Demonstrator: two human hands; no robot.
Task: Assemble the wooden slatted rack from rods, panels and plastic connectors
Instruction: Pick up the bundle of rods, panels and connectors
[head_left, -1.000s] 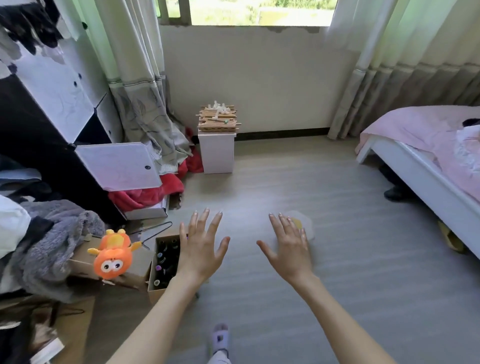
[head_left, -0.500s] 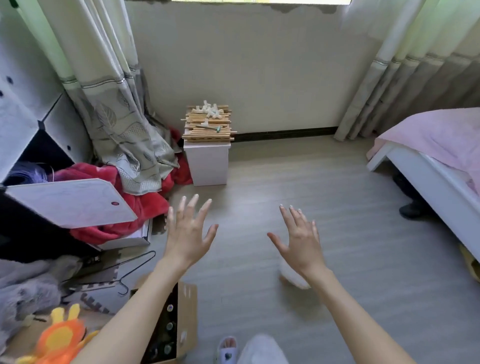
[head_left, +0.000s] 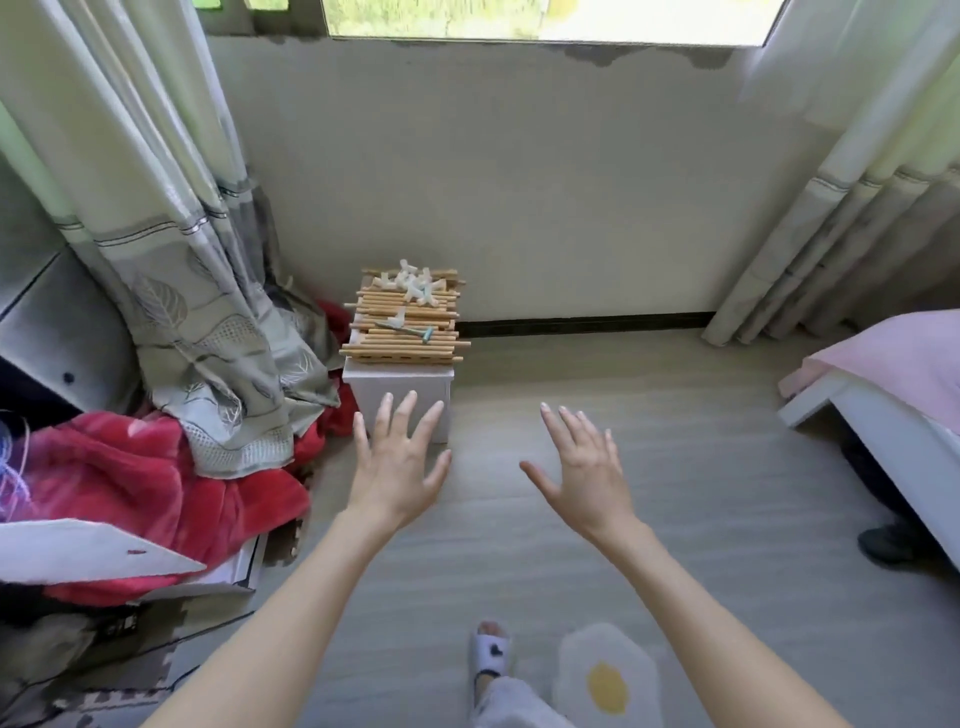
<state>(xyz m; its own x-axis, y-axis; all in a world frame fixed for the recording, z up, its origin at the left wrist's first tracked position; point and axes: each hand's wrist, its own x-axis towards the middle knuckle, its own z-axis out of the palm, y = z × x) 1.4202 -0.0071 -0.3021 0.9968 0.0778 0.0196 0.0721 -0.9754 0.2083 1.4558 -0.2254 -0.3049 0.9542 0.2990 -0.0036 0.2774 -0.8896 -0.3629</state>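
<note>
Wooden rods lie stacked crosswise, left to right, on white box

Sunlit window, grey floor, bed rt.

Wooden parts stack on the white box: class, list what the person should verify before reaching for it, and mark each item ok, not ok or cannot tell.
1. Left hand free, fingers spread: ok.
2. Right hand free, fingers spread: ok.
3. Rods and panels stacked on the white box: ok.
4. White connectors on top of the stack: ok.
5. Every part present: cannot tell.
6. Bare floor beside the box for building: ok.
</note>
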